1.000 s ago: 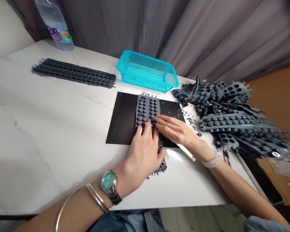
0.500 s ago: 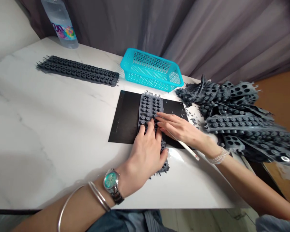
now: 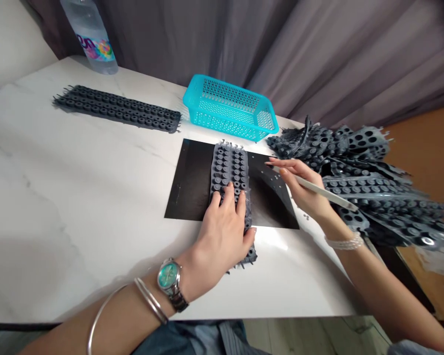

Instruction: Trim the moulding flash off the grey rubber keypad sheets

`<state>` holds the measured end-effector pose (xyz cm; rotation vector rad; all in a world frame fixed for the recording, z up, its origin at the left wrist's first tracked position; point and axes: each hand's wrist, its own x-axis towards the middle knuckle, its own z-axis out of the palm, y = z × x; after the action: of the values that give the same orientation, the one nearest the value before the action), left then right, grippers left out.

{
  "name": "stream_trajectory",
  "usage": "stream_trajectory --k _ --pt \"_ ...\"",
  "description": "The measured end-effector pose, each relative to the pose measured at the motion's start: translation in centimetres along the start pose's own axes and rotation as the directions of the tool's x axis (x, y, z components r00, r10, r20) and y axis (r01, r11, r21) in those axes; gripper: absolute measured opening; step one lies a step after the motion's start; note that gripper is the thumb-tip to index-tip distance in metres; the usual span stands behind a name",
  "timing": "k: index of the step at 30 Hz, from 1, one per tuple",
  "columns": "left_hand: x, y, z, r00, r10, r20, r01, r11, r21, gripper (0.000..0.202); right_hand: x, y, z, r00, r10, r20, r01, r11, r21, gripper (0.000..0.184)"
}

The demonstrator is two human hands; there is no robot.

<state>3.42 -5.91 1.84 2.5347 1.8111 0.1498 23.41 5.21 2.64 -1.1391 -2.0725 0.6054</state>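
A grey rubber strip with rows of round studs lies lengthwise across a black sheet, its near end reaching past the sheet onto the table. My left hand presses on its lower half, fingers spread over the studs and thumb by the right edge. To the right, over the sheet, my right hand is closed round a slim white stick-like tool. The tool's dark tip points left, apart from the strip. Small grey bits are scattered on the sheet near that hand.
Behind the sheet stands a turquoise basket. Another dark studded strip lies at the back left, near a water bottle. A heap of grey studded strips fills the right side. Curtains hang behind the table.
My right hand has moved right and away from the strip with the white tool, over the sheet's right part. The sheet's right side now looks bowed. My left hand stays on the strip.
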Motion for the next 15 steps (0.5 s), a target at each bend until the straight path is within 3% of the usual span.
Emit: stream_trajectory --k 4,8,12,15 --pt "0.0 0.0 0.0 1.000 -0.012 -0.018 0.011 0.999 -0.042 0.071 -1.3 1.9 -1.3 0.976 0.169 -0.134 -0.179 0.982 -0.062 0.047" --pt "0.3 -0.7 -1.2 0.994 0.000 -0.108 -0.012 0.994 -0.109 0.063 -2.2 2.4 -1.4 0.916 0.243 -0.320 -0.263 0.965 -0.020 0.064" --pt "1.6 -3.0 -2.4 0.967 -0.059 -0.247 0.003 0.975 -0.222 0.048 -2.3 2.2 -1.9 0.886 0.224 -0.406 -0.292 0.950 -0.113 0.055" --pt "3.1 -5.5 -1.9 0.924 -0.220 -0.313 0.118 0.942 -0.314 0.043 -2.5 2.4 -2.6 0.893 0.162 -0.419 -0.280 0.931 -0.236 0.040"
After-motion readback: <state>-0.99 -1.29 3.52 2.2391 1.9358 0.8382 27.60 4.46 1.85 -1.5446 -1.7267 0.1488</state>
